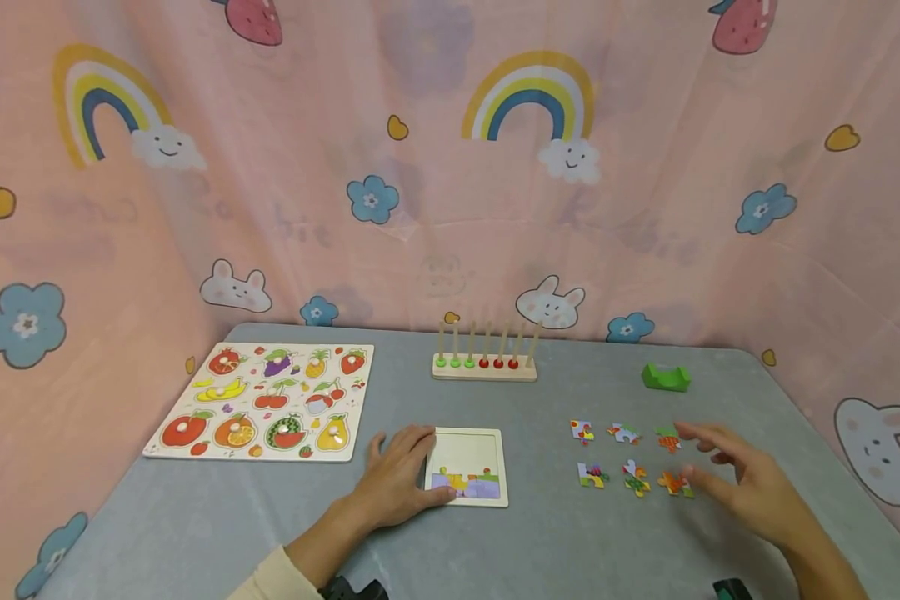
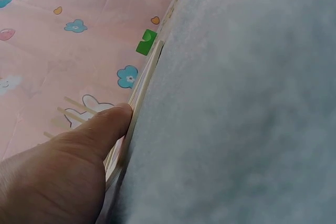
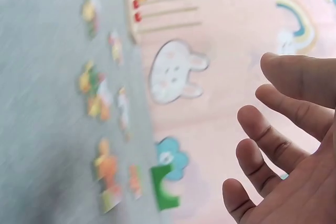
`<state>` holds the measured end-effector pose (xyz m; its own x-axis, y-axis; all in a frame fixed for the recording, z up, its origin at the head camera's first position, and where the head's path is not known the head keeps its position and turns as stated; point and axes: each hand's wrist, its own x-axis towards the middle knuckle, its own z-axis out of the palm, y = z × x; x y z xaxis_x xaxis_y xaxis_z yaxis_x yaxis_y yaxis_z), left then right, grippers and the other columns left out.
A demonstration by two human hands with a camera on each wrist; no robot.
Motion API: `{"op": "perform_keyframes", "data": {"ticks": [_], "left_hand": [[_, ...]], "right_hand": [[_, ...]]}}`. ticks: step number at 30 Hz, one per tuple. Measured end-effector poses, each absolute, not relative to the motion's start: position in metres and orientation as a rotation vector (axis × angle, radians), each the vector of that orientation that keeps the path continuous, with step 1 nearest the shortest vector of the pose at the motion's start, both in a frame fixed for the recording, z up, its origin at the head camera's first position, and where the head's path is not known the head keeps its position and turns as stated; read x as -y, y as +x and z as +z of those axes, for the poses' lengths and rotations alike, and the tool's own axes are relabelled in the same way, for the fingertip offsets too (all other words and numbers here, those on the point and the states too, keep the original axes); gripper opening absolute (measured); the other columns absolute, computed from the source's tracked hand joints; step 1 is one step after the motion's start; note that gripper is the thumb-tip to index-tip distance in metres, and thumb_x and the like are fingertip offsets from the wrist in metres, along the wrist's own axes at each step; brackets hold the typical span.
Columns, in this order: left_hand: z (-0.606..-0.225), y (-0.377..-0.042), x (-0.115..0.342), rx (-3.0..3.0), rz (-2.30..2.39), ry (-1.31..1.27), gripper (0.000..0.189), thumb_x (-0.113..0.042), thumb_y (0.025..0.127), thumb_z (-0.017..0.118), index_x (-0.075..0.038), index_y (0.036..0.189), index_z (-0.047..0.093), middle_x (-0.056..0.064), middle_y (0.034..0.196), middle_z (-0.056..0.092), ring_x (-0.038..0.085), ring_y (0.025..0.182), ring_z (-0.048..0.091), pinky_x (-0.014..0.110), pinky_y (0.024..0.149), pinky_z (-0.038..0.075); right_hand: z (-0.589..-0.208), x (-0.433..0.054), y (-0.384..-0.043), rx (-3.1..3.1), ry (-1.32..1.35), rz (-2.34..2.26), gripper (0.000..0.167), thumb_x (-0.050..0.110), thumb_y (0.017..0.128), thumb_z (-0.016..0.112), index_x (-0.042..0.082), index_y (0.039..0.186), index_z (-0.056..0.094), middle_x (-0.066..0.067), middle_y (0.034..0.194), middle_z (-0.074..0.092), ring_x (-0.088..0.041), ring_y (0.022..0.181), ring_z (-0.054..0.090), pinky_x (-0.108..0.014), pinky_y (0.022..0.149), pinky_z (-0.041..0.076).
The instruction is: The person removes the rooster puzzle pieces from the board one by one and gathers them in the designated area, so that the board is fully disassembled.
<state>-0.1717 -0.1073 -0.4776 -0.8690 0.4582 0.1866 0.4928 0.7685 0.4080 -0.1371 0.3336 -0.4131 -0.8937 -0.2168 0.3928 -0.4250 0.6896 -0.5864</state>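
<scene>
My left hand [image 1: 396, 482] holds the left side of a small jigsaw puzzle tray [image 1: 467, 434], fingers along its left edge and thumb at the lower left corner. In the left wrist view the thumb [image 2: 107, 124] presses on the tray's rim. Joined pieces [image 1: 476, 484] fill the tray's lower part. Over on the right, my right hand [image 1: 746, 479] hovers with its fingers apart and nothing between them. Nearest to it are an orange-and-green puzzle piece [image 1: 669, 441] and an orange one [image 1: 675, 483]. More loose pieces [image 1: 635, 479] lie in two rows to their left.
A fruit peg board [image 1: 247, 427] lies at the left. Behind the tray stands a wooden bead rack [image 1: 485, 372] with upright pegs and green and red beads. A green notched block [image 1: 666, 378] sits at the back right. A pink patterned curtain [image 1: 450, 242] hangs behind the table.
</scene>
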Motion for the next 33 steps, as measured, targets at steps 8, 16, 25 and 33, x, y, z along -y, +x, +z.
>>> {"op": "perform_keyframes", "data": {"ticks": [8, 16, 25, 33], "left_hand": [[-0.476, -0.172, 0.107, 2.896, -0.702, -0.777, 0.078, -0.055, 0.082, 0.069, -0.004, 0.139, 0.049, 0.006, 0.144, 0.042, 0.026, 0.134, 0.033, 0.065, 0.101, 0.012], [-0.477, -0.172, 0.108, 2.883, -0.696, -0.785, 0.079, -0.056, 0.082, 0.068, -0.004, 0.139, 0.049, 0.006, 0.143, 0.042, 0.025, 0.134, 0.033, 0.064, 0.101, 0.012], [-0.479, -0.172, 0.108, 2.880, -0.726, -0.781, 0.079, -0.056, 0.080, 0.070, -0.006, 0.138, 0.050, 0.005, 0.143, 0.043, 0.026, 0.134, 0.033, 0.064, 0.101, 0.011], [-0.473, -0.173, 0.110, 2.875, -0.858, -0.775, 0.080, -0.051, 0.076, 0.076, -0.004, 0.137, 0.052, 0.006, 0.141, 0.044, 0.026, 0.132, 0.035, 0.065, 0.101, 0.009]], "right_hand": [[-0.387, -0.312, -0.127, 2.574, 0.565, 1.021, 0.053, 0.002, 0.084, 0.074, 0.009, 0.134, 0.058, 0.008, 0.120, 0.055, -0.005, 0.100, 0.045, -0.016, 0.079, 0.033], [-0.368, -0.290, -0.124, 2.522, 0.692, 1.092, 0.060, -0.007, 0.080, 0.074, 0.012, 0.134, 0.058, 0.001, 0.122, 0.055, -0.012, 0.101, 0.046, -0.019, 0.079, 0.036], [-0.360, -0.264, -0.130, 2.464, 0.855, 1.139, 0.062, -0.007, 0.077, 0.075, 0.010, 0.134, 0.057, -0.001, 0.124, 0.054, -0.011, 0.110, 0.047, -0.019, 0.086, 0.035], [-0.356, -0.237, -0.135, 2.538, 0.832, 1.152, 0.058, 0.002, 0.082, 0.075, 0.018, 0.135, 0.057, 0.005, 0.124, 0.053, -0.012, 0.114, 0.047, -0.042, 0.089, 0.042]]}}
